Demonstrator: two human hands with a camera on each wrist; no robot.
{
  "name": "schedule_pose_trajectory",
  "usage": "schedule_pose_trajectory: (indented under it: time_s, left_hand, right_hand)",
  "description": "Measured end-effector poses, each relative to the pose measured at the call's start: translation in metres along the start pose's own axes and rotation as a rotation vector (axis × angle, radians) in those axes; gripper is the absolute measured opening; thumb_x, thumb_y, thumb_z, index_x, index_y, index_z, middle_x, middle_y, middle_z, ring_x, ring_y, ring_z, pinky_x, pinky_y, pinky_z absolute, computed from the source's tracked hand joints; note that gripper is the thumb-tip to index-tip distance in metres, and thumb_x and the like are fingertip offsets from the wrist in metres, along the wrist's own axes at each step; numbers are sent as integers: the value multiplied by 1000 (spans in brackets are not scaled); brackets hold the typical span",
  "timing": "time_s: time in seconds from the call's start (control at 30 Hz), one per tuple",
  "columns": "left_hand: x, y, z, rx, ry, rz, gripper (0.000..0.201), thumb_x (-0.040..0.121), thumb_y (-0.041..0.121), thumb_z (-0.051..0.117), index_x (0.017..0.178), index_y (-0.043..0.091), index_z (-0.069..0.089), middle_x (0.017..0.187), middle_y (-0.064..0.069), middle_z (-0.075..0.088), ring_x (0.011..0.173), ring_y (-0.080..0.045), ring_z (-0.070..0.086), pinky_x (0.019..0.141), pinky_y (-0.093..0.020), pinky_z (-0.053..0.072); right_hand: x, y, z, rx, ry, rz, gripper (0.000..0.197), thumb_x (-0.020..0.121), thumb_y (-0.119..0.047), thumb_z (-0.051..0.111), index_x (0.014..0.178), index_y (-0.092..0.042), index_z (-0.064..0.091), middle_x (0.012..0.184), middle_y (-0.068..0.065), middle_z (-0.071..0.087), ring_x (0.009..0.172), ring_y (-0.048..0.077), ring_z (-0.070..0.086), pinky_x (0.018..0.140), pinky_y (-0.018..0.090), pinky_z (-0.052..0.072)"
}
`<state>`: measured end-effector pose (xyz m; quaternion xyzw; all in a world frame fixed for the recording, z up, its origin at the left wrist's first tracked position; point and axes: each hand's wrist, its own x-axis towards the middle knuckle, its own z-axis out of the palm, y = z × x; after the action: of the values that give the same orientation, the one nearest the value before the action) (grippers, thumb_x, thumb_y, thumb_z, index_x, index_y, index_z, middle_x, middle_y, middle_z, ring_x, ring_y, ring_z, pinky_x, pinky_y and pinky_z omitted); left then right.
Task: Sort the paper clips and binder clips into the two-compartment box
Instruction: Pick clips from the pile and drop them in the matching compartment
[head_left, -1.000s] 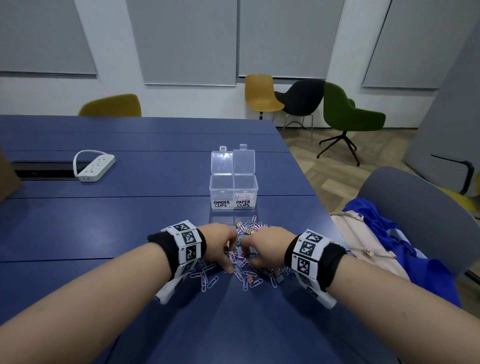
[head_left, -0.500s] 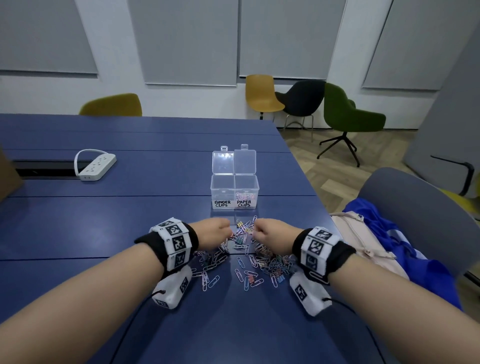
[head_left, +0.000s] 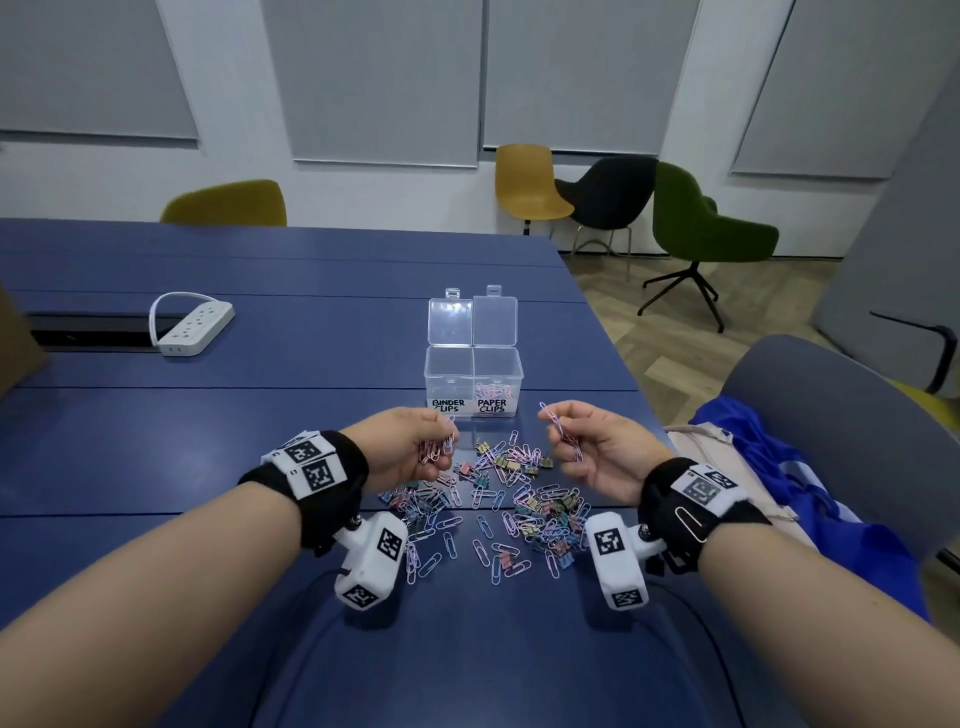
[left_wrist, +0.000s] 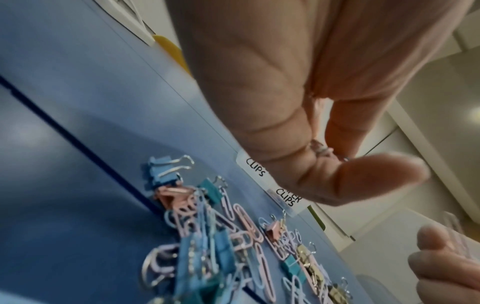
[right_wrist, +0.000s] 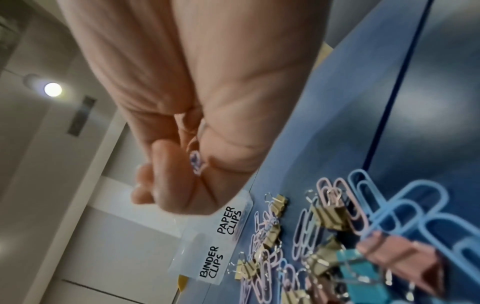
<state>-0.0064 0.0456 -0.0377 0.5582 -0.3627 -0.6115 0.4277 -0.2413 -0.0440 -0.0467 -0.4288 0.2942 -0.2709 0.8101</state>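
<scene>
A clear two-compartment box (head_left: 474, 384) stands open on the blue table, labelled BINDER CLIPS on the left and PAPER CLIPS on the right; several paper clips lie in the right compartment. A pile of pastel paper clips and small binder clips (head_left: 498, 499) is spread in front of it. My left hand (head_left: 410, 447) is raised above the pile's left side and grips a bunch of pink paper clips (head_left: 436, 448). My right hand (head_left: 587, 452) hovers over the right side, pinching a few paper clips (head_left: 558, 427) between thumb and fingers. The wrist views show both hands curled round clips (left_wrist: 320, 149) (right_wrist: 195, 160).
A white power strip (head_left: 195, 325) lies at the far left by a cable slot. A grey chair with blue and beige cloth (head_left: 779, 467) stands at the table's right edge. More chairs stand by the far wall.
Both hands have lifted off the pile, each carrying paper clips, turned palm inward and moved apart and slightly toward the box.
</scene>
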Motion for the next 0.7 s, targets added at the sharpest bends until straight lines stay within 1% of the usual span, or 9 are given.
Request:
schedule_pose_trajectory:
  time_s: [0.07,0.13,0.27,0.33,0.43,0.5,0.53,0.63,0.7]
  left_hand:
    - [0,2,-1,-62,-22,26,23,97,4,36,80,7,50,63,-7,50,50,-14,50,40,-19,42]
    - [0,2,-3,-130,-38,27,24,91,4,30,77,9,49,65,-7,47,52,-16,45,40,-21,38]
    - [4,-1,-4,-170,-52,-25,32,95,25,33,69,13,46,64,-4,44,50,-14,38,37,-19,26]
    - [6,-4,-3,-110,0,-59,37,99,31,37,67,14,42,62,-1,41,45,-10,35,33,-15,22]
    - [11,-5,-5,24,106,-91,37,101,32,39,68,15,40,56,3,33,37,-6,24,30,-14,17]
    - [13,-3,-8,272,150,-75,37,100,37,41,68,17,43,55,4,31,37,-7,23,34,-14,18]
    - [13,-1,-9,504,164,-38,37,98,39,43,68,17,46,56,4,33,39,-9,27,38,-16,23]
    - [14,3,-8,1191,142,126,37,95,42,47,67,20,47,64,4,45,59,-16,44,53,-25,35]
    - [12,3,-6,1351,95,127,37,90,51,53,70,20,44,68,3,49,68,-18,49,58,-27,36]
  right_hand:
    - [0,-1,1,11,-13,24,14,84,-13,45,85,-7,57,68,4,53,50,12,45,40,19,28]
    - [3,-1,2,-13,9,55,18,87,-21,48,77,-8,56,66,3,52,51,12,44,39,19,27]
    - [17,0,5,-283,113,114,23,96,-9,46,75,-10,52,61,1,47,45,8,38,34,15,24]
    - [26,-3,5,-510,197,149,27,97,-4,41,76,-10,56,58,1,41,43,9,32,36,14,21]
    - [36,-13,8,-1143,356,135,23,95,-11,44,78,-11,59,58,2,42,48,17,38,42,22,30]
    - [41,-15,11,-1511,391,97,23,94,-24,50,78,-9,56,62,3,47,63,23,49,56,26,38]
    - [44,-15,12,-1620,395,97,28,93,-32,51,77,-10,53,66,3,50,70,24,52,62,27,39]
    - [53,-10,17,-1801,330,202,43,89,-52,50,74,-12,51,73,3,54,74,23,54,60,27,40]
    - [57,-7,22,-1872,245,290,48,87,-59,50,86,-11,57,84,5,59,76,23,54,61,27,39]
